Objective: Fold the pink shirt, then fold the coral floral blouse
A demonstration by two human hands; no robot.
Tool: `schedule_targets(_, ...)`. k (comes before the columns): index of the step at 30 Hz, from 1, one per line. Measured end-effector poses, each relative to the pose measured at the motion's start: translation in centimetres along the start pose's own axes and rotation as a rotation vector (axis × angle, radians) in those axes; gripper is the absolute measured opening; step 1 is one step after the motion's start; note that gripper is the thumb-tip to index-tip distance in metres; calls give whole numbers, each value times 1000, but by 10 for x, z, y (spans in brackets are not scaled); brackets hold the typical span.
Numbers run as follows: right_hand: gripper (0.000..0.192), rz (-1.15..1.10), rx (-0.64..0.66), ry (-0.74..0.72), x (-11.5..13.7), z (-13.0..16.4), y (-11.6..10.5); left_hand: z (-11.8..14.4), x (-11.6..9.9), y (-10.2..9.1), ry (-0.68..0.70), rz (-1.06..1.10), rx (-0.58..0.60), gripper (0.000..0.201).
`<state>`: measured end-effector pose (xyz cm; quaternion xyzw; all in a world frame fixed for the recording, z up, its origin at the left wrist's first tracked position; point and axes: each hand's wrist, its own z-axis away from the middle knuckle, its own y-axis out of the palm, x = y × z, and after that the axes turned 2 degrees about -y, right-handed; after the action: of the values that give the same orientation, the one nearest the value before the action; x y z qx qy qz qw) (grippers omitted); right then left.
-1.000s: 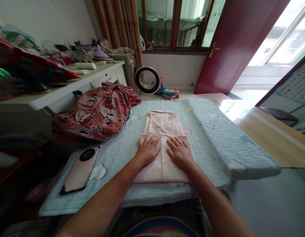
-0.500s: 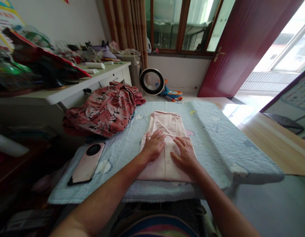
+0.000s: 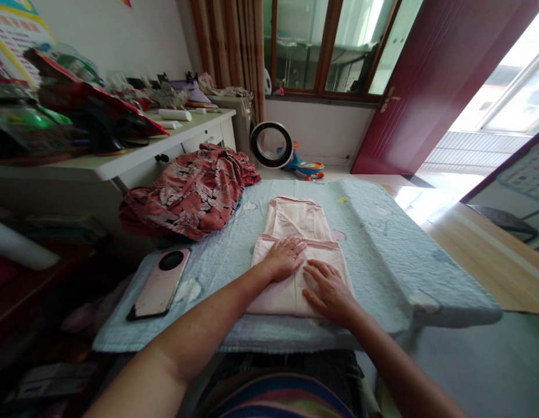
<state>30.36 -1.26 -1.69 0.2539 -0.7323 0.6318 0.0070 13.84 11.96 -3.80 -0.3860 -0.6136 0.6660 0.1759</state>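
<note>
A folded pale pink garment (image 3: 301,255) lies in the middle of a light blue quilted pad (image 3: 374,244), and every place here is told from that garment. The left hand (image 3: 286,258) lies palm down across its central fold, fingers (image 3: 295,247) spread flat and open, gripping nothing. The right hand (image 3: 328,289) rests flat on the nearer right part, fingers likewise loose and extended, touching the cloth but holding nothing. To do this pressing well, I would judge that both palms should bear down evenly and slide outward from the button line toward the edges, so creases go out rather than bunch under the wrists. Both forearms reach forward from the near edge of the pad, the left one angling in from the left, wrists low. To the garment's left lies a pink phone (image 3: 160,284) face down; farther left and beyond sits a heap of red floral fabric (image 3: 191,194).
</note>
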Motion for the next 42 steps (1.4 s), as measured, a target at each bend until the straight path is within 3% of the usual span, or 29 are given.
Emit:
schedule_targets(4, 60, -26, 98, -68, 15, 14, -13, -1, 0, -7, 0, 49, 33, 53)
schedule_targets(9, 68, 25, 213, -102, 23, 22, -19, 0, 6, -11, 14, -41, 1, 50)
schedule_targets(12, 76, 39, 265, -116, 24, 22, -18, -2, 13, -14, 36, -64, 68, 56)
schedule_targets(16, 77, 35, 271, -106, 27, 22, -17, -6, 30, -18, 48, -59, 121, 59)
schedule_targets(20, 69, 38, 247, -87, 31, 20, -17, -13, 54, -18, -68, -18, 107, 61)
schedule_targets(22, 66, 55, 240, -85, 33, 18, -16, -16, 63, -19, -100, 78, 40, 55)
schedule_targets(24, 64, 84, 238, -81, 34, 17, -14, -18, 65, -21, -92, 207, -120, 47)
schedule_targets(26, 61, 121, 231, -70, 36, 16, -10, -18, 58, -24, -29, 311, -273, 41)
schedule_targets(28, 58, 146, 216, -60, 37, 16, -7, -17, 46, -24, 88, 329, -307, 39)
schedule_targets(31, 58, 137, 182, -60, 37, 17, -3, -15, 29, -18, 220, 190, -162, 40)
schedule_targets(35, 62, 123, 99, -82, 28, 24, 1, -15, 22, -7, 226, 21, 20, 48)
schedule_targets(42, 53, 201, 31, -162, 22, 27, 6, -16, 26, -3, 214, -15, 57, 51)
